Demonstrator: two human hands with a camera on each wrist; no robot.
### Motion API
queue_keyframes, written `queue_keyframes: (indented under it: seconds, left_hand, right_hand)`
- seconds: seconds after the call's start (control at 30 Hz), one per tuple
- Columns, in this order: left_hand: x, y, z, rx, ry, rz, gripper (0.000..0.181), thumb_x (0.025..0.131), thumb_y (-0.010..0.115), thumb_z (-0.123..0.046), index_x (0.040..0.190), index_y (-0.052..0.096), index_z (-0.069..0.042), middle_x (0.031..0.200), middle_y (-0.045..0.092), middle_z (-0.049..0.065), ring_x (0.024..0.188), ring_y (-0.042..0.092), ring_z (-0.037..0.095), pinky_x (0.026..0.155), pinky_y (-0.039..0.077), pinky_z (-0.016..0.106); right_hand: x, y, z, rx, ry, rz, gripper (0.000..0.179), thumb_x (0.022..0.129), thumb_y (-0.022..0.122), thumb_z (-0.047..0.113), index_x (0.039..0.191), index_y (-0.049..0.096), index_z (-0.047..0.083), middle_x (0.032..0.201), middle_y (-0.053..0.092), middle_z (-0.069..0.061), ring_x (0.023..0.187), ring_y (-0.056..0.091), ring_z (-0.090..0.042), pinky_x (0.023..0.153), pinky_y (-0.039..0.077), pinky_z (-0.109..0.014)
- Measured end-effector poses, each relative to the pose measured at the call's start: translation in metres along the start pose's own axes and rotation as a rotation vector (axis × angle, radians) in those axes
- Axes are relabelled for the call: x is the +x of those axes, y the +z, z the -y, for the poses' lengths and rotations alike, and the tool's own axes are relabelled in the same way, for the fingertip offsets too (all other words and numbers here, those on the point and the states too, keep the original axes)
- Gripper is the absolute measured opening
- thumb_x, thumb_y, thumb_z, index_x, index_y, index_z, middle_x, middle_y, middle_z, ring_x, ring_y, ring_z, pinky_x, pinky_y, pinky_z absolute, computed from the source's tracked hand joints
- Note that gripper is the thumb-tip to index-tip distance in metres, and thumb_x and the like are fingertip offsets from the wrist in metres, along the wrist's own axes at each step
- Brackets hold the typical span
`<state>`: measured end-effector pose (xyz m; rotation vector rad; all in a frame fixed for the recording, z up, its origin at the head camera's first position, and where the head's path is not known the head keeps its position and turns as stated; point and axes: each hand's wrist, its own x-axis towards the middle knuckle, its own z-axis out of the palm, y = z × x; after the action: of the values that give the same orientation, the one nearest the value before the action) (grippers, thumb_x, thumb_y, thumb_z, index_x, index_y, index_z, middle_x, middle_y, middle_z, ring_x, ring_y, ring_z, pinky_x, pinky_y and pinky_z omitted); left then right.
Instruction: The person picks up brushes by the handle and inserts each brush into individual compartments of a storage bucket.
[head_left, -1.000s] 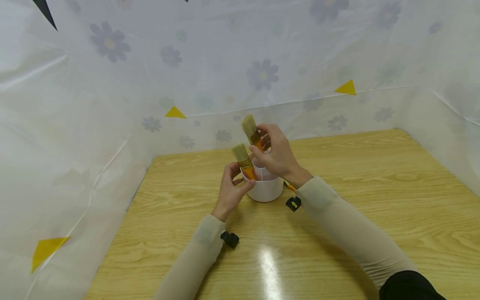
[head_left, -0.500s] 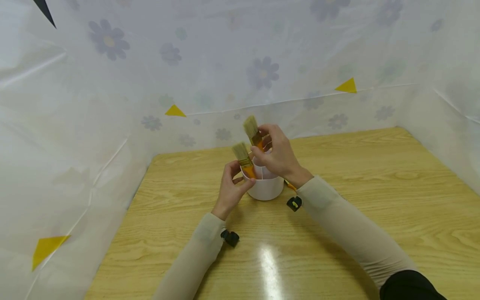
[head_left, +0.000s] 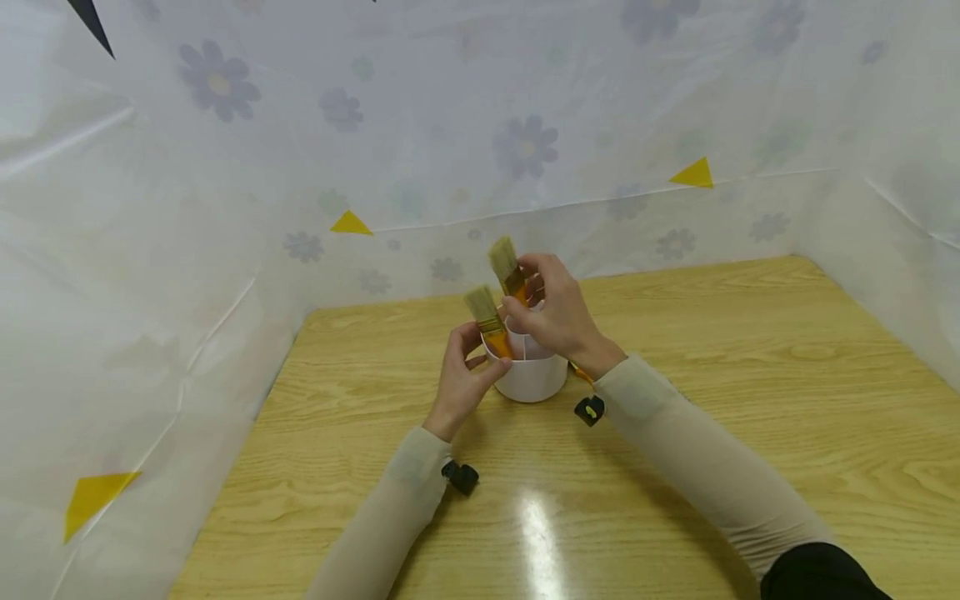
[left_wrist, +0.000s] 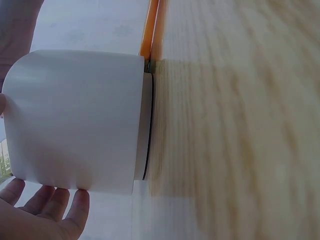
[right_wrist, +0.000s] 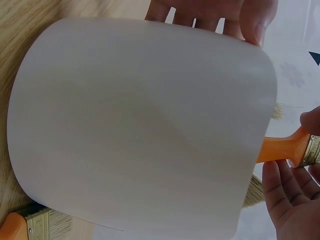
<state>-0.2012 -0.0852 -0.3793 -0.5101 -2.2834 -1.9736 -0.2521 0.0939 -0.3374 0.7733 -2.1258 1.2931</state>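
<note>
A white round divided brush holder (head_left: 531, 382) stands on the table, with a small inner cup and thin partition walls. My left hand (head_left: 459, 385) grips its left side, thumb at the near rim and fingers around the wall. An orange-handled paintbrush (head_left: 493, 329) stands in it, bristles up, leaning left beside that hand. Over the holder, my right hand (head_left: 557, 304) pinches a second paintbrush (head_left: 507, 265) near its metal ferrule, bristles up. In the right wrist view, this brush's orange handle (right_wrist: 280, 148) runs down behind the rim; its lower end is hidden.
Another paintbrush (right_wrist: 30, 227) lies on the table beside the holder, mostly hidden under the right forearm in the head view. Orange handles (left_wrist: 150, 35) show behind the holder's base. A flowered plastic sheet (head_left: 450, 133) hangs behind the wooden table (head_left: 360, 375).
My right hand has lowered its paintbrush slightly and shifted it a little to the right. The left hand and the holder look unmoved.
</note>
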Motion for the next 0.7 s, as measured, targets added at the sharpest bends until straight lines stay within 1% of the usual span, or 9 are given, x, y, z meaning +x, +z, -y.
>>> queue_keyframes:
  seconds: [0.2,0.53,0.7]
  left_hand:
    - [-0.0002,0.0000,-0.0004,-0.002,0.011,0.004,0.060,0.084,0.069,-0.003,0.133,0.036,0.007,0.133,0.042,0.023,0.125,0.041,0.038,0.101,0.036,0.058]
    - [-0.0001,-0.0007,-0.0003,-0.014,0.007,0.011,0.062,0.084,0.069,-0.004,0.134,0.035,0.006,0.134,0.041,0.023,0.126,0.040,0.038,0.101,0.035,0.058]
    - [-0.0004,-0.0008,-0.0005,-0.011,0.009,0.014,0.061,0.084,0.069,-0.003,0.135,0.035,0.006,0.134,0.041,0.023,0.126,0.040,0.038,0.101,0.035,0.058]
  right_hand:
    - [-0.0022,0.0009,-0.0023,-0.009,-0.007,0.001,0.049,0.081,0.072,0.009,0.123,0.050,-0.002,0.105,0.054,-0.012,0.075,0.058,-0.022,0.065,0.054,-0.035]
    - [-0.0050,0.0033,-0.0054,0.004,-0.007,0.001,0.052,0.080,0.073,0.009,0.125,0.049,-0.002,0.106,0.054,-0.012,0.076,0.058,-0.022,0.065,0.054,-0.035]
    - [-0.0063,0.0036,-0.0055,0.010,0.007,0.012,0.052,0.079,0.073,0.010,0.125,0.049,-0.001,0.105,0.054,-0.011,0.076,0.057,-0.021,0.065,0.053,-0.035]
